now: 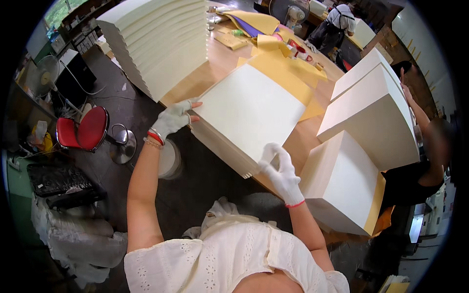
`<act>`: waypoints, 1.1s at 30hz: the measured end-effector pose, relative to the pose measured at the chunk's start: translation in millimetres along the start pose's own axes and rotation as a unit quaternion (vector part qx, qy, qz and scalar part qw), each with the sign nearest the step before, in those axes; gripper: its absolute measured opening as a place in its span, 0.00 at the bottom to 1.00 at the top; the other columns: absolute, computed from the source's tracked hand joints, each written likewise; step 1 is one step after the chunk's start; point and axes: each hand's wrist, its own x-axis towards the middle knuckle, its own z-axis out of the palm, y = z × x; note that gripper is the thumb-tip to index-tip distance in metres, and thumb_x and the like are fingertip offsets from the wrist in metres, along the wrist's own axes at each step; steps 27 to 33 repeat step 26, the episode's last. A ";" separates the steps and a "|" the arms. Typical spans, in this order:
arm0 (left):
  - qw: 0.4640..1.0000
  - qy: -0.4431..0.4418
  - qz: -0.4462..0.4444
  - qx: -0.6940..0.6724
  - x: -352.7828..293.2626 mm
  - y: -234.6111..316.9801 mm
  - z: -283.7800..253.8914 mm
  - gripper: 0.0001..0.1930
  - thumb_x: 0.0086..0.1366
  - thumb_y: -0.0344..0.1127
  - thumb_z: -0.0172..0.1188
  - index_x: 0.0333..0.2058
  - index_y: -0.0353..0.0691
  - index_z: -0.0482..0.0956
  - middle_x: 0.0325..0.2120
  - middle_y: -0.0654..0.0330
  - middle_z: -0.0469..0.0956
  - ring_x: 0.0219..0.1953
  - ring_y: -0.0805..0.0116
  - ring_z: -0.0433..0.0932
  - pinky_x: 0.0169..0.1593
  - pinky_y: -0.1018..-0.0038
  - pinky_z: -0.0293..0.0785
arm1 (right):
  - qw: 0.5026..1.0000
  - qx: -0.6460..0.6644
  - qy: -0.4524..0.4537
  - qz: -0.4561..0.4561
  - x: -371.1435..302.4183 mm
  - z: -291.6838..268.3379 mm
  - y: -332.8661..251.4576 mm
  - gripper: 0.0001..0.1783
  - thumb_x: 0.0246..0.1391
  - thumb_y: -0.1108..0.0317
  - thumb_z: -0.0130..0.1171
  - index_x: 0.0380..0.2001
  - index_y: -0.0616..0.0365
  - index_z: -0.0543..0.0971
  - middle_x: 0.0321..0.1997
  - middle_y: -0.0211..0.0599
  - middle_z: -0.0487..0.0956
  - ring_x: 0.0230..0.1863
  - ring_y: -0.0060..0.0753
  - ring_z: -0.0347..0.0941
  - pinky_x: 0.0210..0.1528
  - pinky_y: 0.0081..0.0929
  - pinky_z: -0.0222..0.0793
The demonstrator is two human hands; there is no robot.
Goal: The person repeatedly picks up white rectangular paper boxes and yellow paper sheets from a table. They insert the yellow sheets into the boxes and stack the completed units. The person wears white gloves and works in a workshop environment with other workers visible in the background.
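Note:
A thick stack of white paper sheets (pixel 249 110) lies at an angle on the wooden table, its near edge toward me. My left hand (pixel 175 118), in a white glove with bare fingertips, touches the stack's left corner with fingers apart. At the near right corner, my right hand (pixel 279 172) wears a white glove with a red cuff. Its fingers are curved, with a gap showing between them, and rest against the stack's edge. Yellow-orange paper sheets (pixel 286 73) lie beyond the stack, partly covered by it.
A tall wavy paper stack (pixel 156 44) stands at far left. More paper blocks (pixel 344 180) (pixel 371 102) stand at right, where another person's arm (pixel 415 102) reaches in. Tape rolls (pixel 300 53) sit farther back. A red chair (pixel 93 128) and white bucket (pixel 169 158) are at left; another worker (pixel 339 24) bends far off.

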 end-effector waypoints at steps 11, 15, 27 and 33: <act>0.967 -0.024 -0.069 -0.245 21.6 -28.8 -1.9 0.24 0.53 0.13 0.43 0.49 0.24 0.75 0.53 0.47 0.74 0.42 0.62 0.82 0.43 0.75 0.81 | 0.976 -0.175 0.082 -0.097 -9.8 26.3 -6.7 0.32 0.43 0.64 0.71 0.52 0.53 0.68 0.45 0.48 0.66 0.38 0.44 0.70 0.42 0.37 0.71; 0.967 0.004 -0.034 -0.254 19.4 -32.3 2.5 0.23 0.54 0.13 0.44 0.49 0.24 0.75 0.51 0.47 0.75 0.42 0.62 0.82 0.42 0.74 0.81 | 0.976 -0.172 0.087 -0.105 -10.5 27.3 -5.1 0.33 0.43 0.63 0.71 0.54 0.50 0.69 0.51 0.56 0.65 0.41 0.54 0.73 0.43 0.41 0.72; 0.995 -0.093 -0.005 0.034 15.5 -0.8 -33.4 0.21 0.58 0.27 0.61 0.53 0.43 0.77 0.53 0.53 0.76 0.50 0.49 0.78 0.58 0.66 0.70 | 0.986 -0.133 0.054 -0.084 -12.0 20.0 -11.0 0.34 0.46 0.62 0.70 0.56 0.52 0.68 0.54 0.51 0.66 0.48 0.55 0.71 0.49 0.40 0.71; 0.995 -0.093 -0.005 0.034 15.5 -0.8 -33.4 0.21 0.58 0.27 0.61 0.53 0.43 0.77 0.53 0.53 0.76 0.50 0.49 0.78 0.58 0.66 0.70 | 0.986 -0.133 0.054 -0.084 -12.0 20.0 -11.0 0.34 0.46 0.62 0.70 0.56 0.52 0.68 0.54 0.51 0.66 0.48 0.55 0.71 0.49 0.40 0.71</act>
